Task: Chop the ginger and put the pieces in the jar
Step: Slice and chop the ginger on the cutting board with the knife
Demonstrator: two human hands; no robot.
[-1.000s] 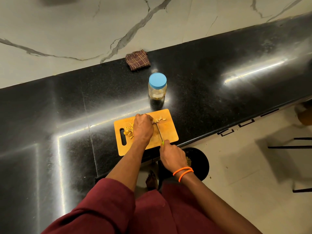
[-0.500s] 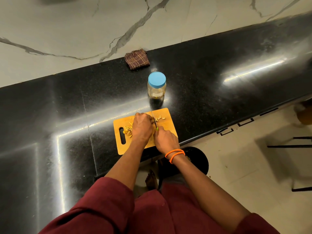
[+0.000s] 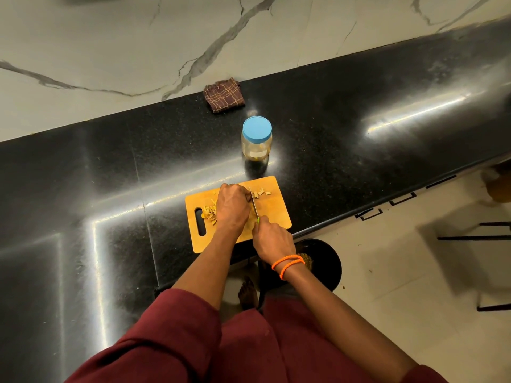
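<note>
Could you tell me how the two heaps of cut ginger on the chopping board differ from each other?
The left heap lies beside the board's handle slot, left of the left hand; the right heap lies near the far edge, right of the knife. The left heap looks bigger and more piled, the right heap smaller and flatter. Both rest on the chopping board.

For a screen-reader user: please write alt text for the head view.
A person chops ginger on a wooden cutting board: the right hand holds a knife, the left hand steadies the ginger. A closed blue-lidded jar stands behind on the black counter.
</note>
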